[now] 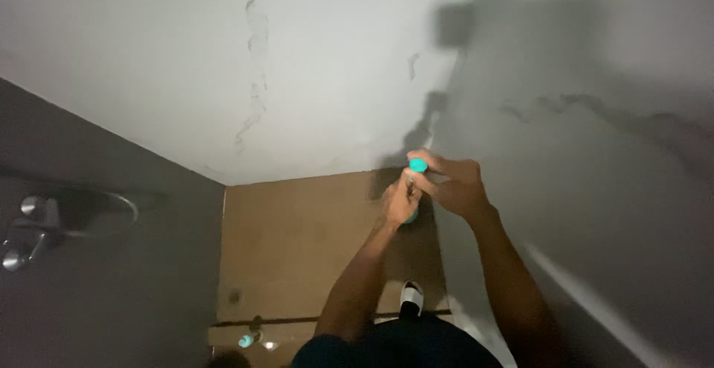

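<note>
Both of my hands meet in front of the corner where two pale walls join. My left hand [398, 203] is wrapped around the lower part of a small teal-ended object [419, 165]. A bit of teal also shows under this hand's palm. My right hand [455, 186] comes from the right and closes its fingers over the object's teal top. What kind of object it is cannot be made out in the dim light. The hands hide most of it.
A cracked white wall [253, 78] stands ahead and a grey, stained wall [595, 152] to the right. A dark door with a metal lever handle [22, 238] is at left. Below lie a brown floor [297, 241], my white sandal [411, 297] and a small teal thing [245, 341].
</note>
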